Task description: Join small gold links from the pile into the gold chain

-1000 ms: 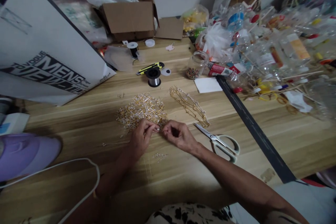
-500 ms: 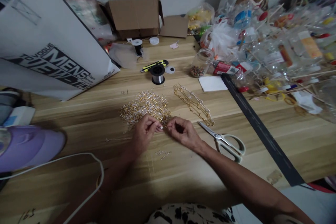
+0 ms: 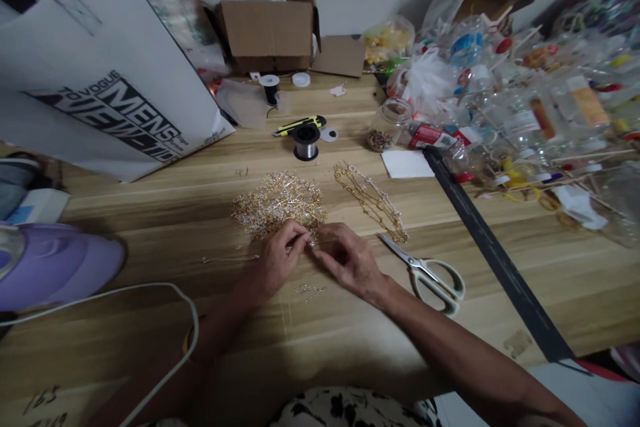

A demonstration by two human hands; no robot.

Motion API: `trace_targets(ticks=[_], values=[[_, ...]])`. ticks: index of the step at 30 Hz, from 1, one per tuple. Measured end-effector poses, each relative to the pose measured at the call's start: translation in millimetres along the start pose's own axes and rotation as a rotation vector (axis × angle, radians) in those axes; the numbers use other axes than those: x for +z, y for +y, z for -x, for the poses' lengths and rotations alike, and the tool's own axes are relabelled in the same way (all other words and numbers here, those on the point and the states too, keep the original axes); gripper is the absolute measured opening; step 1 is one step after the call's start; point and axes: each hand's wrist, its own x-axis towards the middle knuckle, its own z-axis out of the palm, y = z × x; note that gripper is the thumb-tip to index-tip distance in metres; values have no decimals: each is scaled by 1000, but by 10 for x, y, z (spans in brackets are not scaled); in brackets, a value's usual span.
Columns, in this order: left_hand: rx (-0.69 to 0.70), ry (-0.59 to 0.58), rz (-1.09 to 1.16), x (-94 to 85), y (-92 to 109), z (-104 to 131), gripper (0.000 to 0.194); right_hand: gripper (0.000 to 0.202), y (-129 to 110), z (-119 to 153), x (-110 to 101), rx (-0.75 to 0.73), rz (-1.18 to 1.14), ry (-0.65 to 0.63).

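My left hand (image 3: 284, 255) pinches a small shiny bead strand, with a thin beaded thread (image 3: 233, 259) trailing out to its left on the table. Facing it, my right hand (image 3: 353, 260) has thumb and forefinger apart, their tips close to the beads (image 3: 312, 243) at the left fingertips; whether it touches them I cannot make out. Just beyond both hands lies a heap of gold and silver beads (image 3: 280, 200). Finished-looking gold and silver chains (image 3: 373, 203) lie to the right of the heap. Nearer my body is a short piece of silver chain (image 3: 311, 291).
Scissors (image 3: 425, 272) lie beside my right forearm. Behind the heap stand a wire spool (image 3: 305, 143), a yellow cutter (image 3: 299, 125) and a bead jar (image 3: 389, 123). A white cable (image 3: 165, 285) crosses over my left forearm. Plastic bottles (image 3: 525, 103) crowd the right back.
My right hand has opened its thumb and forefinger and come closer to the left fingertips. The left hand keeps its pinch. The camera view has shifted slightly.
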Motion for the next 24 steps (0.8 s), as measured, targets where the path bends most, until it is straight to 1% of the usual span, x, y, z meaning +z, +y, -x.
trace_targets(ticks=[2,4,6,10,14,19,24], values=[[24,-12,-29,9,-30,17,8,22,33,14,34,-10,2,-52],[24,-28,-27,17,-54,28,8,13,64,17,50,15,8,-85],[11,-39,0,22,-60,30,8,10,78,9,44,37,16,-107],[-40,-47,97,16,-17,10,9,12,56,-14,9,38,-7,-136],[-68,-38,101,2,28,-18,10,13,22,-22,-5,19,-13,-168],[-115,-90,161,5,7,-37,11,16,9,-26,-14,0,-14,-257],[-132,-78,125,17,-12,-43,11,16,-27,-38,-29,13,19,-280]])
